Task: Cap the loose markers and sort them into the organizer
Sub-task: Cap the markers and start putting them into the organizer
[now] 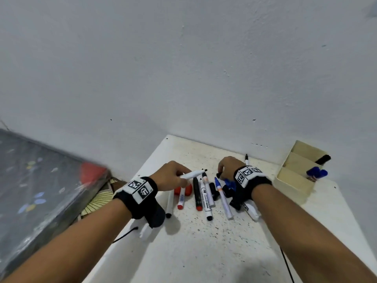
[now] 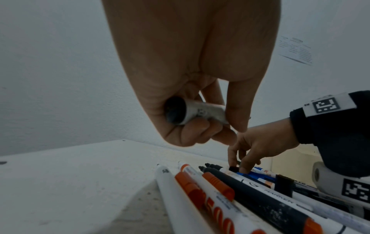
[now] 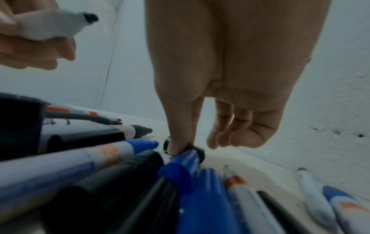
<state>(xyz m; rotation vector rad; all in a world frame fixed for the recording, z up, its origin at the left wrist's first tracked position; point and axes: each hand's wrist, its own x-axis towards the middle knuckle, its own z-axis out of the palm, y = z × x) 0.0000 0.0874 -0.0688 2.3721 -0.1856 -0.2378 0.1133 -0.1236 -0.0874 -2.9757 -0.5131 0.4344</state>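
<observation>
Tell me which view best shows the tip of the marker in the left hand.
The right wrist view: the uncapped marker shows its black tip close up. The head view shows it whole but small in the left hand. The left wrist view shows only its rear end.

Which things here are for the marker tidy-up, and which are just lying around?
For the job:
- white marker with no cap, held in the left hand
- black cap that the right hand pinches
- loose markers and caps on the table
- organizer with some markers already in it

Just lying around:
- patterned box beside the table
- paper sheet on the wall
</observation>
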